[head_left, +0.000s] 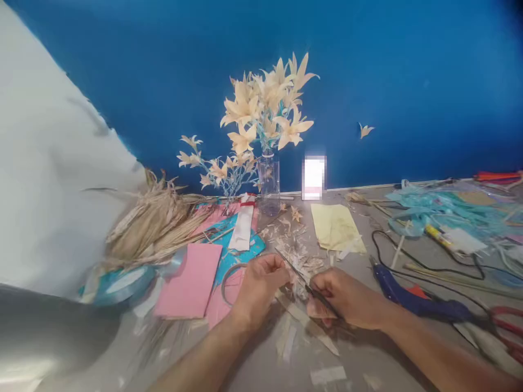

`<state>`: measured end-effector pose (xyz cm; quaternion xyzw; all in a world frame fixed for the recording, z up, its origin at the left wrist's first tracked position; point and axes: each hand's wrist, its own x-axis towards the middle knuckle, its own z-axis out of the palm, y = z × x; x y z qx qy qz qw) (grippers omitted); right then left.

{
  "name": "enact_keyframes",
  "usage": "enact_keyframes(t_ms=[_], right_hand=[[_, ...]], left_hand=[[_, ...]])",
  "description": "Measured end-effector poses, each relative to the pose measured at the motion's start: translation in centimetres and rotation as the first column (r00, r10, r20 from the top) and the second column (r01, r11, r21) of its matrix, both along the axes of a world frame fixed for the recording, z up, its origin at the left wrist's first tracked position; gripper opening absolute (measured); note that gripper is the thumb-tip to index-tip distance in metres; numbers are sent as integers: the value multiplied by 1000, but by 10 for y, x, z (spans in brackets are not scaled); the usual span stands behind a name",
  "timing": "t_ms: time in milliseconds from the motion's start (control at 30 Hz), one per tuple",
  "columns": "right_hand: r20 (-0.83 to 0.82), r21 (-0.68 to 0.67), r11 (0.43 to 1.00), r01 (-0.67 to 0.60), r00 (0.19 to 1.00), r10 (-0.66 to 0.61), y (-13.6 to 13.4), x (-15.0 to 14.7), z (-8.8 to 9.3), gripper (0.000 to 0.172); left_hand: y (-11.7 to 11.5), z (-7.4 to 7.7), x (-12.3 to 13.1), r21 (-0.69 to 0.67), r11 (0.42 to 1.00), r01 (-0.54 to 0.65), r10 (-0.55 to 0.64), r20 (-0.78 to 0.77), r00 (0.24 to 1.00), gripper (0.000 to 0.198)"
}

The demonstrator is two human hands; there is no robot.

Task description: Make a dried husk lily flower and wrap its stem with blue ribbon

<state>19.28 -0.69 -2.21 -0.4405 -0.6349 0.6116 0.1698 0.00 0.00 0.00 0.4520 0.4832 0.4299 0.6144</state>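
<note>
My left hand is closed in a pinch on a small pale strip of dried leaf at the middle of the table. My right hand is closed round the handles of scissors, whose dark blades point up and left toward the strip. Pale leaf scraps lie scattered just beyond both hands, and cut strips lie under them.
A glass vase of cream paper lilies stands by the blue wall. A bundle of dried straw, pink sheets and a tape roll lie left. A yellow sheet, blue glue gun with cord and red scissors lie right.
</note>
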Motion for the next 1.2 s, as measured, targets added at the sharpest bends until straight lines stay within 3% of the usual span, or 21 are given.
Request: enact_keyframes(t_ms=[200, 300, 400, 533, 767, 967, 1200], right_hand=[[3, -25, 999, -20, 1000, 20, 1, 4, 4, 60], [-54, 43, 998, -55, 997, 57, 5, 9, 7, 65], [-50, 100, 989, -111, 992, 116, 9, 16, 12, 69], [-39, 77, 977, -197, 979, 201, 11, 22, 15, 70], [-56, -67, 968, -242, 969, 239, 9, 22, 12, 63], [-20, -62, 969, -238, 971, 238, 10, 24, 9, 58], [22, -26, 972, -233, 972, 234, 11, 25, 14, 57]], left_hand=[[-2, 1, -3, -13, 998, 57, -56, 73, 996, 9], [-2, 1, -4, -18, 994, 110, -108, 102, 989, 11], [-2, 2, -5, -63, 994, 89, -80, 134, 988, 15], [0, 2, -8, -87, 995, 39, -25, 152, 988, 17], [3, -2, -11, 0, 999, 33, -33, 55, 998, 14], [4, -7, -16, 26, 997, 75, -75, -13, 997, 15], [6, -4, -16, -5, 996, 92, -92, 70, 993, 18]])
